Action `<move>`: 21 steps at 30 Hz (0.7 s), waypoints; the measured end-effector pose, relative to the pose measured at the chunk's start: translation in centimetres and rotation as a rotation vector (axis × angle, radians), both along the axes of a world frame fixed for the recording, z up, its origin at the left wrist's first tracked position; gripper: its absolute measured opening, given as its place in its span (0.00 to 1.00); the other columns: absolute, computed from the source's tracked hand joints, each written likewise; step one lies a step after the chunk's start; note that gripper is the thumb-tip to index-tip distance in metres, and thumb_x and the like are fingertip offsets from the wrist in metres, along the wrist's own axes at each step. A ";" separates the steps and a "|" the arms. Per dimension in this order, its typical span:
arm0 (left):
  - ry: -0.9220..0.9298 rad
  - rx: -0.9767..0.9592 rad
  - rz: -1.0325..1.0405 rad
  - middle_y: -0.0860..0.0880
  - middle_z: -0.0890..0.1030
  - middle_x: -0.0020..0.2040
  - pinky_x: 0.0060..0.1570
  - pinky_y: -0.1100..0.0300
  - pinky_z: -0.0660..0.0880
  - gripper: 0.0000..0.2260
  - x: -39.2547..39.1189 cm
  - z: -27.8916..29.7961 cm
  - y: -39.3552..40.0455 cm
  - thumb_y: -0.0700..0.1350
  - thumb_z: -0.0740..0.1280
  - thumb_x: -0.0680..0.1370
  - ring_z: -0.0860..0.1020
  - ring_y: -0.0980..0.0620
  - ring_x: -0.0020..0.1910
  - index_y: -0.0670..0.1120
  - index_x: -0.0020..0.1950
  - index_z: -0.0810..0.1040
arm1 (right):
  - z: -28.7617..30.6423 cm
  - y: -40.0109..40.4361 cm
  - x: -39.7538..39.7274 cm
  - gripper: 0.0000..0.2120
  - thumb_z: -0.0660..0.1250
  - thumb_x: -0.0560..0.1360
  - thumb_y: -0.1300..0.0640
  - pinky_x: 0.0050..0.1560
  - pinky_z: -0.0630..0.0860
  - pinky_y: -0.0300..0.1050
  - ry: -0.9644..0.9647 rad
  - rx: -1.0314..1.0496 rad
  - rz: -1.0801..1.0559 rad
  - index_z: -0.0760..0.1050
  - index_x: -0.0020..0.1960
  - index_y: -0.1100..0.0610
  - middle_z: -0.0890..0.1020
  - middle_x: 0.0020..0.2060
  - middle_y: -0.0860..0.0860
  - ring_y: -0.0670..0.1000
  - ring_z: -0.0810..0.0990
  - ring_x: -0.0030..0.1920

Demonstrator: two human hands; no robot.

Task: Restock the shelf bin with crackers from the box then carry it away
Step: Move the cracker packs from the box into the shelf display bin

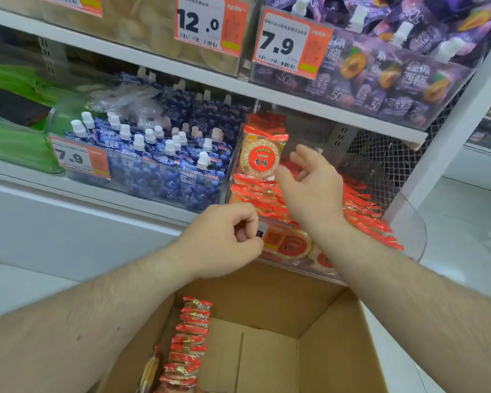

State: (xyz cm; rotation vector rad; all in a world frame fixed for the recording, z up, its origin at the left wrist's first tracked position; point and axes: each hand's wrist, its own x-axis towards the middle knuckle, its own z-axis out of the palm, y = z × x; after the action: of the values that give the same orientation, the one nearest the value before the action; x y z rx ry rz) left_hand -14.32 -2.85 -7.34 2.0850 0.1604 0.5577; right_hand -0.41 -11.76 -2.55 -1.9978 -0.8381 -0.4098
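A clear plastic shelf bin (406,222) on the middle shelf holds several red-wrapped cracker packs (363,211) lying in rows. One cracker pack (260,154) stands upright at the bin's back left. My right hand (309,182) hovers over the packs inside the bin, fingers apart, holding nothing. My left hand (224,236) is curled at the bin's front left corner, pinching the front edge by the price tag (272,236). Below, an open cardboard box (318,350) holds a row of cracker packs (189,344) along its left side.
Left of the bin is a bin of blue spouted pouches (153,165) with a 7.9 tag. The shelf above carries purple pouches (394,75) and price tags 12.0 and 7.9. Green packs (14,143) lie far left. A white shelf upright (451,131) stands at right.
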 end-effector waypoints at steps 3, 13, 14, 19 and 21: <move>0.360 0.153 -0.167 0.55 0.74 0.33 0.35 0.64 0.70 0.07 -0.4 -2.1 -0.5 0.42 0.71 0.71 0.71 0.58 0.31 0.51 0.37 0.74 | -4.3 -2.8 -4.1 0.08 0.67 0.71 0.61 0.43 0.74 0.41 -0.321 0.182 0.248 0.81 0.49 0.59 0.80 0.38 0.45 0.46 0.74 0.35; 1.054 0.450 -0.385 0.59 0.75 0.43 0.48 0.59 0.75 0.11 -0.2 -8.3 0.1 0.48 0.66 0.76 0.76 0.56 0.45 0.53 0.59 0.76 | -29.8 -5.8 -4.1 0.06 0.65 0.73 0.58 0.46 0.72 0.38 0.780 -0.868 0.080 0.80 0.45 0.52 0.83 0.48 0.51 0.54 0.81 0.52; 1.065 0.445 -0.398 0.60 0.74 0.41 0.45 0.61 0.73 0.11 0.0 -8.7 0.2 0.49 0.66 0.77 0.75 0.57 0.43 0.53 0.59 0.75 | -31.6 -6.1 -4.7 0.08 0.65 0.73 0.58 0.46 0.73 0.39 0.886 -0.959 0.112 0.81 0.50 0.55 0.83 0.51 0.53 0.54 0.80 0.54; 1.105 0.393 -0.363 0.62 0.73 0.42 0.39 0.63 0.70 0.12 0.7 -9.9 1.4 0.48 0.67 0.77 0.74 0.59 0.40 0.52 0.61 0.75 | -36.7 -7.1 -7.9 0.25 0.73 0.68 0.47 0.45 0.75 0.40 0.930 -1.321 0.326 0.76 0.61 0.56 0.82 0.55 0.52 0.50 0.79 0.50; 1.101 0.363 -0.333 0.61 0.74 0.41 0.39 0.63 0.70 0.12 0.7 -10.2 1.9 0.47 0.67 0.76 0.74 0.59 0.39 0.51 0.59 0.76 | -37.6 -7.3 -8.6 0.25 0.76 0.66 0.49 0.49 0.79 0.42 0.880 -1.361 0.316 0.76 0.60 0.55 0.82 0.54 0.52 0.50 0.81 0.51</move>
State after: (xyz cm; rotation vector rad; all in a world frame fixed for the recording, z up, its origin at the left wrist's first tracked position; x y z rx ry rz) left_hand -13.63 -0.91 -17.49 2.4829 0.3421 -0.8618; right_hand -9.00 -19.08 -40.18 -2.6834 -0.8548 1.5128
